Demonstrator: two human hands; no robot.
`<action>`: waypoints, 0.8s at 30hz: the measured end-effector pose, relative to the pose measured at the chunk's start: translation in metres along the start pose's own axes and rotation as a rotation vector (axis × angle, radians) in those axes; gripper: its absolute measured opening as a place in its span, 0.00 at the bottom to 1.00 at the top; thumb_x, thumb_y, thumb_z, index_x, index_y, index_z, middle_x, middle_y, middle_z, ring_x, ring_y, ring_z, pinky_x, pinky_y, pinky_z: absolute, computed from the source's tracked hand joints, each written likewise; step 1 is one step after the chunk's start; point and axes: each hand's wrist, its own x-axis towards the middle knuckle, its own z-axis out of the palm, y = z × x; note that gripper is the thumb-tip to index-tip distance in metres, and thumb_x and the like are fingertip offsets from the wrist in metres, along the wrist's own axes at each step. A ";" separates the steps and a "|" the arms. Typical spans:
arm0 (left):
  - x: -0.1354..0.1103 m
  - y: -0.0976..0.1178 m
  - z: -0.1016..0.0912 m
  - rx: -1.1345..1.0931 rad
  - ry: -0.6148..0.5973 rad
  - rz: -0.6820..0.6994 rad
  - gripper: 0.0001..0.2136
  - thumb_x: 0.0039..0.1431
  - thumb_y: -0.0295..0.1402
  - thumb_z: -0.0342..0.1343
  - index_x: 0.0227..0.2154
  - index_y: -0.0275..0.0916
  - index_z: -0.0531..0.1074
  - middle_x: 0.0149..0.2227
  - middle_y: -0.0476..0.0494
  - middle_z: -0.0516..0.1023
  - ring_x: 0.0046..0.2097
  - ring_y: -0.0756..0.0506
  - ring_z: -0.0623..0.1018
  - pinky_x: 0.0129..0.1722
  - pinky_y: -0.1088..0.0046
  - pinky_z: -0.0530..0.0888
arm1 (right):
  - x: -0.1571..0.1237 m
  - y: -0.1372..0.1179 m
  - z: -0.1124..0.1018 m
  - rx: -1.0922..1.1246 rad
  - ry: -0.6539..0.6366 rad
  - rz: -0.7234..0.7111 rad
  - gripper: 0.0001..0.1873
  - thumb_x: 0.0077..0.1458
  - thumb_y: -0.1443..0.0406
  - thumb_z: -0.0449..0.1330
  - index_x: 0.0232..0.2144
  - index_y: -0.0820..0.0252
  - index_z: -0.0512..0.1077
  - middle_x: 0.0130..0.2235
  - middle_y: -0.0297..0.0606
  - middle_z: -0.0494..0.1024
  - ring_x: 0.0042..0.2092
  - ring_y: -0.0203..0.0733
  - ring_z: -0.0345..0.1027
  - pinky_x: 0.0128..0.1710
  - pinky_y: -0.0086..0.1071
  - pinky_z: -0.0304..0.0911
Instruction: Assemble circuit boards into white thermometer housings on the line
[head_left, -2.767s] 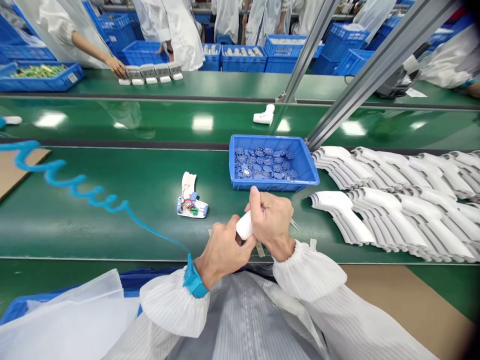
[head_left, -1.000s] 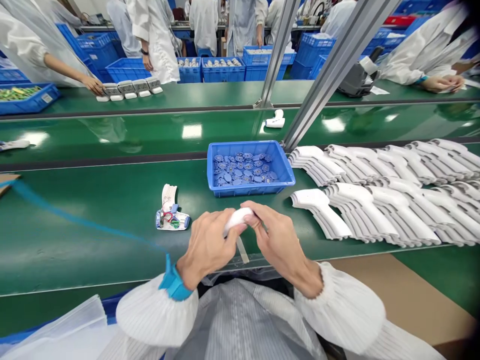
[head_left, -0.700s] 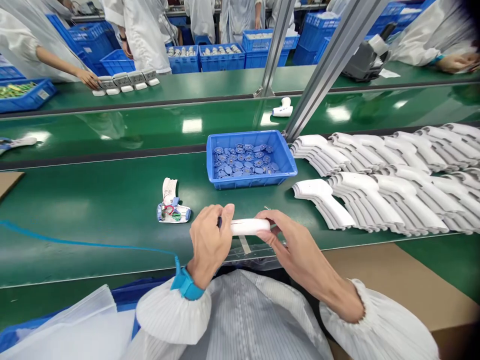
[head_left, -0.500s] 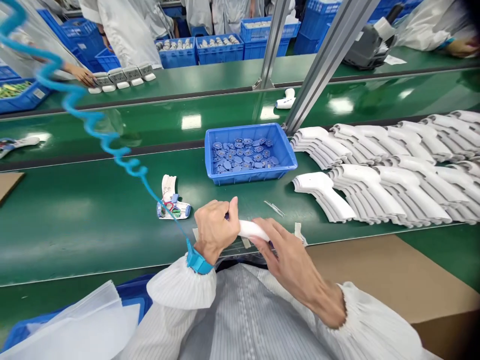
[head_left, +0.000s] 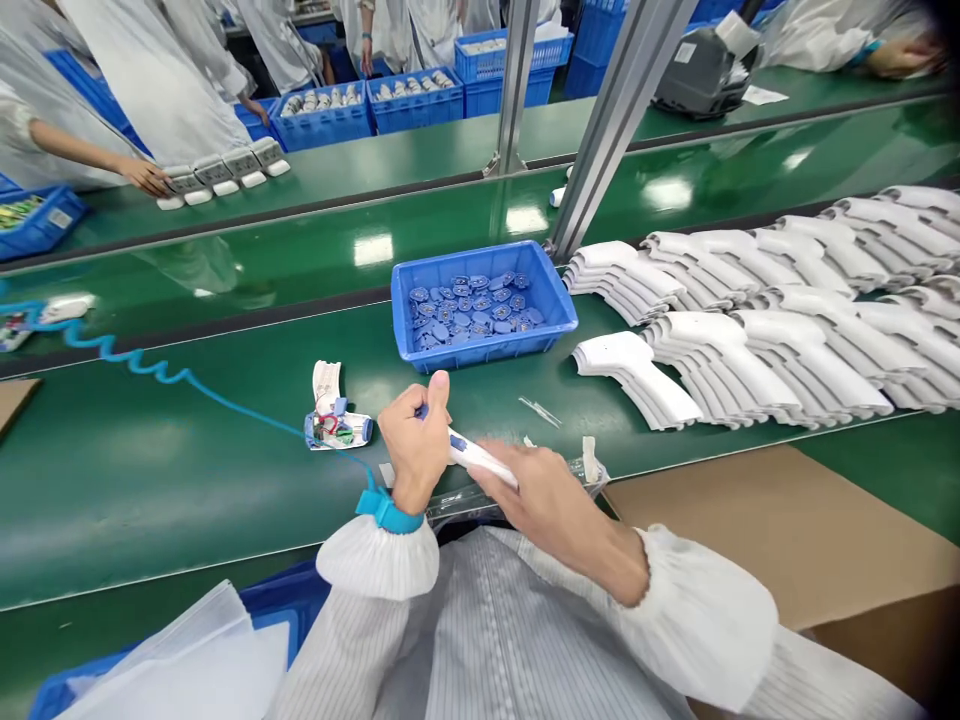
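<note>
An opened thermometer housing with wiring (head_left: 335,430) lies on the green conveyor belt (head_left: 165,480), just left of the left hand (head_left: 415,435). The left hand and right hand (head_left: 547,510) together clamp a white thermometer handle (head_left: 480,460) near the belt's near edge. Stacked white housings (head_left: 757,340) lie right.

left hand (head_left: 414,438) curled upright and closed, right hand (head_left: 544,505) stretched low, reaching across toward it
</note>
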 end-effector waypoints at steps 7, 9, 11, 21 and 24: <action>0.011 0.004 0.004 0.208 -0.069 0.159 0.24 0.67 0.41 0.45 0.15 0.40 0.65 0.20 0.46 0.70 0.26 0.48 0.69 0.31 0.70 0.63 | 0.001 -0.002 0.006 -0.265 0.072 -0.156 0.20 0.69 0.58 0.46 0.39 0.61 0.76 0.22 0.36 0.76 0.19 0.39 0.63 0.22 0.33 0.48; 0.010 -0.003 -0.016 0.279 -0.235 0.307 0.20 0.66 0.41 0.49 0.18 0.40 0.67 0.24 0.45 0.74 0.27 0.48 0.70 0.30 0.70 0.61 | 0.000 0.000 -0.008 -0.126 0.121 -0.140 0.17 0.66 0.55 0.52 0.36 0.55 0.78 0.22 0.33 0.77 0.20 0.38 0.65 0.22 0.32 0.56; 0.018 -0.013 -0.049 0.358 -0.372 0.344 0.19 0.63 0.43 0.53 0.18 0.40 0.69 0.23 0.46 0.74 0.26 0.48 0.69 0.29 0.70 0.59 | 0.005 0.002 -0.025 0.001 0.215 -0.082 0.15 0.62 0.51 0.57 0.39 0.51 0.79 0.25 0.32 0.79 0.20 0.37 0.65 0.21 0.31 0.61; 0.201 -0.023 -0.212 -0.058 0.232 -0.364 0.22 0.71 0.47 0.42 0.33 0.32 0.68 0.33 0.38 0.74 0.34 0.46 0.77 0.34 0.71 0.73 | 0.085 -0.070 0.041 -0.324 0.132 -0.399 0.21 0.60 0.62 0.63 0.54 0.60 0.71 0.55 0.46 0.76 0.48 0.50 0.75 0.44 0.42 0.73; 0.215 -0.024 -0.221 -0.156 0.299 -0.355 0.19 0.70 0.48 0.44 0.37 0.34 0.67 0.42 0.32 0.74 0.39 0.44 0.78 0.37 0.67 0.77 | 0.104 -0.092 0.076 -0.425 0.094 -0.407 0.24 0.52 0.64 0.70 0.50 0.63 0.72 0.50 0.51 0.76 0.47 0.54 0.72 0.44 0.44 0.72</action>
